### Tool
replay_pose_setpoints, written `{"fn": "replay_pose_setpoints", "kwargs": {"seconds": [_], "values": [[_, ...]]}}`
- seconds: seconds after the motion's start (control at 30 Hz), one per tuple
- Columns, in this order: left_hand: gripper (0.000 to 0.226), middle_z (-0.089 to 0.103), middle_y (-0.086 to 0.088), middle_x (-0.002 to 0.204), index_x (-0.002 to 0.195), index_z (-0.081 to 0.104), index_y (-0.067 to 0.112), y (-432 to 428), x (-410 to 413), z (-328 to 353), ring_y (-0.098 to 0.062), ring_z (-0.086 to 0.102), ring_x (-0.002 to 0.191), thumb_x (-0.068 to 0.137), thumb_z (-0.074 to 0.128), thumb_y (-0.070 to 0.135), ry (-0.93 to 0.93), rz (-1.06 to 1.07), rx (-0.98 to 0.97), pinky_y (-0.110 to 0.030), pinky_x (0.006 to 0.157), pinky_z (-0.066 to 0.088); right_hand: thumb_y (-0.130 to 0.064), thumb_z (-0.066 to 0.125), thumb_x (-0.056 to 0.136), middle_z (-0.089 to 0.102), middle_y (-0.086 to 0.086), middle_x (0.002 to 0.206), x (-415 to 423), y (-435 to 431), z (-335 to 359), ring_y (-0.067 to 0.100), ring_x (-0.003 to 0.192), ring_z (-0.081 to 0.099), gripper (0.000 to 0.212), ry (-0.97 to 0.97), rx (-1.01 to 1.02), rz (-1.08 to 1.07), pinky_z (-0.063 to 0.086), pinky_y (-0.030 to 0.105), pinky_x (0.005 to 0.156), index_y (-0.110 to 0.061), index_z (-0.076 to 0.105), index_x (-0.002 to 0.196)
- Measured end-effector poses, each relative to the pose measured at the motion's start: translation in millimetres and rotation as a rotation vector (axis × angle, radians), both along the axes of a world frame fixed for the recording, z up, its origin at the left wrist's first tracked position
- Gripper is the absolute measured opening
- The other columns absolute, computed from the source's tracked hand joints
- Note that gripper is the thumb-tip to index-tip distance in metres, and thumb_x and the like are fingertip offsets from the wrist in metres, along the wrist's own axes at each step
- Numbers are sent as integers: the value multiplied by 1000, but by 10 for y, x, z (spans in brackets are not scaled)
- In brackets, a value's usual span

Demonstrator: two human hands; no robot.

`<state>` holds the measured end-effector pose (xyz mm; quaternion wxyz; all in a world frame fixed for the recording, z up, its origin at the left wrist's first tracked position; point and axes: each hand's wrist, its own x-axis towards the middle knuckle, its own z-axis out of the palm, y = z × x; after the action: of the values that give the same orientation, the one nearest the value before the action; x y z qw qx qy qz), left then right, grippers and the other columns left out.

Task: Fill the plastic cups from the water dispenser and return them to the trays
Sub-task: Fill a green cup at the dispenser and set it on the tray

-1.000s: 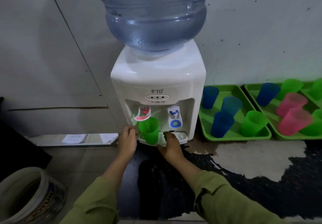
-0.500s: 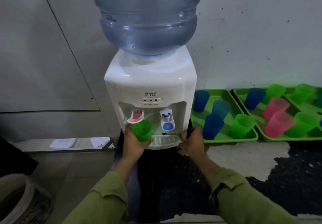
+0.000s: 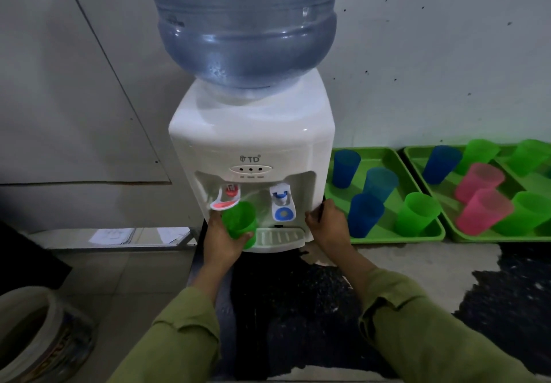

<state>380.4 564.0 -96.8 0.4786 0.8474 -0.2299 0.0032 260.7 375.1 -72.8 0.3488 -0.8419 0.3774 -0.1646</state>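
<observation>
A white water dispenser (image 3: 253, 132) with a big blue bottle (image 3: 244, 25) stands against the wall. My left hand (image 3: 222, 241) grips a green cup (image 3: 240, 221) tilted under the red tap (image 3: 228, 196), left of the blue tap (image 3: 282, 203). My right hand (image 3: 328, 218) rests against the dispenser's lower right corner, fingers curled, holding no cup. To the right lie two green trays (image 3: 384, 156) (image 3: 507, 238) with upright blue, green and pink cups. Whether any cup holds water cannot be made out.
The drip tray (image 3: 280, 236) juts out below the taps. A dark, worn counter surface (image 3: 298, 308) spreads under my arms. A white bucket (image 3: 38, 341) sits at the lower left, and papers (image 3: 113, 235) lie on a low ledge left of the dispenser.
My right hand left the drip tray and moved right to the dispenser's side. My left hand took a fuller grip on the green cup, which stays below the red tap.
</observation>
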Motion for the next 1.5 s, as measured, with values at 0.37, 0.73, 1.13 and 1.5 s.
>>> {"fn": "replay_pose_setpoints", "kwargs": {"seconds": [0.37,0.73,1.13,1.5], "values": [[81,58,-17,120,128,43,5,-11,23,-15,-32,55,110,60,87,12,16,34,46,-26,86,38,-23,66,80,64,17,95,79,-137,143,34,90,60,29,115,41,45,34,28,62,-7,45,91],[82,53,-22,125,130,43,1,-21,-4,52,-34,51,117,60,86,7,15,17,68,-26,96,34,-20,61,84,62,23,107,47,-117,198,38,98,58,36,133,54,59,35,31,66,3,46,107],[84,52,-17,129,133,39,6,24,12,43,-33,51,117,63,84,16,51,-2,83,-29,92,38,-22,58,85,59,21,104,-62,197,225,36,98,59,36,114,163,-79,41,34,70,4,46,107],[89,54,-12,124,130,40,10,93,99,13,-28,55,113,58,87,29,118,-83,12,-42,92,48,-31,34,96,67,18,88,282,1007,596,34,84,62,36,-28,61,120,51,38,76,-5,58,89]]}}
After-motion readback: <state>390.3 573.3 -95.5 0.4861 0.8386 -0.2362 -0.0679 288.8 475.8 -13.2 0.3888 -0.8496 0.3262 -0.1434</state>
